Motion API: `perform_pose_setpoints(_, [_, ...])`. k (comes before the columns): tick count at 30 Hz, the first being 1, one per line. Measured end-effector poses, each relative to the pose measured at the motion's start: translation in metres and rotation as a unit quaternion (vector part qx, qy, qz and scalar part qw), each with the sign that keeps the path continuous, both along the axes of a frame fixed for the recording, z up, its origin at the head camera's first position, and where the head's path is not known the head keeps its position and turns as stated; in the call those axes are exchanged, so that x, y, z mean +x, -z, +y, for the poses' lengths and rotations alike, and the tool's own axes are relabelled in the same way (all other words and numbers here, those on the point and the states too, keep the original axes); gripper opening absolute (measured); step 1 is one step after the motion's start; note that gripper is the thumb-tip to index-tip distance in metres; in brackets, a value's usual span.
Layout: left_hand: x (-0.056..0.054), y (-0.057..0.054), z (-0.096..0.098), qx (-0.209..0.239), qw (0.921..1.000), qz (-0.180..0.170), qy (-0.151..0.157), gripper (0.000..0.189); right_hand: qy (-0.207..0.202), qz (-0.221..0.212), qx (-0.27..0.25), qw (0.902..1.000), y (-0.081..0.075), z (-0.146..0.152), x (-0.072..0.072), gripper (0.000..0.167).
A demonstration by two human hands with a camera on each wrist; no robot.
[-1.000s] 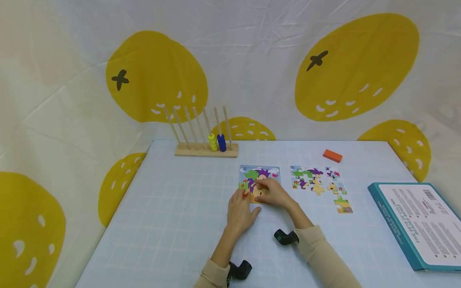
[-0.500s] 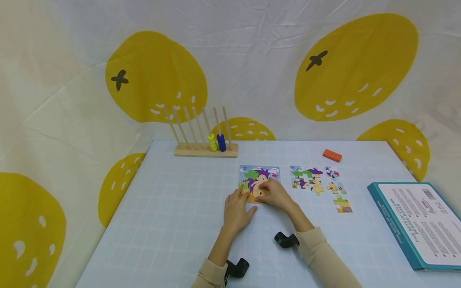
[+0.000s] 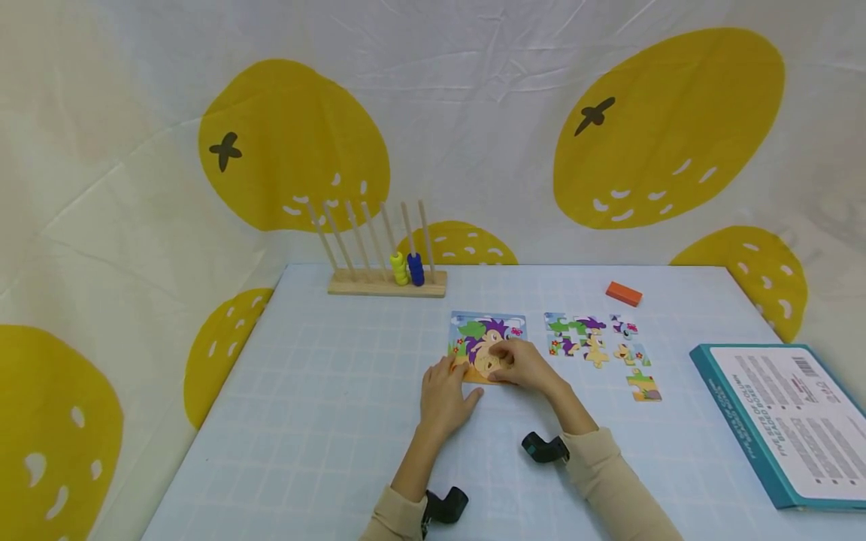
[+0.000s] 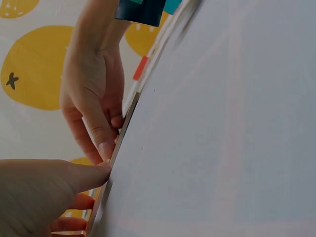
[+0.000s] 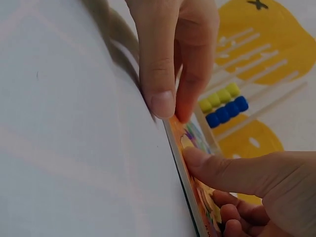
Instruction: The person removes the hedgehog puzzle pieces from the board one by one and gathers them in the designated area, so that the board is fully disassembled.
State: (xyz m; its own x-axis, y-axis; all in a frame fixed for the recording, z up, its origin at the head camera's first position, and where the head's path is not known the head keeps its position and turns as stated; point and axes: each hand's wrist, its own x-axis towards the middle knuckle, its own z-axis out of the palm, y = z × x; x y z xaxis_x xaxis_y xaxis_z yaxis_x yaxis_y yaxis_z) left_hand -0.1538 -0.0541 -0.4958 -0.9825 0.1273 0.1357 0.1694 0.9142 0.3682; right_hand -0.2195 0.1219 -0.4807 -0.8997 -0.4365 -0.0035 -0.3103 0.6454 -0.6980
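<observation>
A square puzzle board [image 3: 483,328] with a cartoon purple-haired hedgehog lies in front of me. My left hand [image 3: 443,398] rests with extended fingers over its lower left corner, the thumb along the near edge. Over the lower right of the picture is my right hand [image 3: 531,368], fingers bent, thumb and index finger down at the surface. In the right wrist view the right thumb [image 5: 197,160] lies on the picture; I cannot tell whether a piece is between these fingertips. To the right of the board lie partly joined puzzle pieces [image 3: 595,349] and several loose ones.
A wooden bead stand [image 3: 352,284] with yellow beads [image 3: 399,269] and blue beads [image 3: 416,270] stands behind to the left. An orange block [image 3: 624,294] lies at the back right. A teal-edged box [image 3: 791,421] covers the right side of the table.
My right hand has shifted slightly right across the picture. The left hand has slid a little left, and more of the board's lower left shows.
</observation>
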Motion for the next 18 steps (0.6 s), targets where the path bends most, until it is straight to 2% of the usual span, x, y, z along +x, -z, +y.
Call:
perform_pose_setpoints(5, [0.0007,-0.0003,-0.0002,-0.001,1.0,0.002,0.001,0.05,-0.004,-0.007,-0.01,0.9999,0.0015,0.0004,-0.0006,0.043])
perform_pose_setpoints(12, [0.0001,0.0,0.0002,0.0,1.0,0.001,0.0,0.051,-0.011,0.018,-0.015,0.9997,0.0025,0.0008,0.0,0.036])
perform_pose_setpoints(18, [-0.0001,0.0011,0.0006,-0.004,1.0,0.001,-0.001,0.053,-0.004,-0.001,-0.034,0.9994,0.0039,0.001,0.0013,0.035])
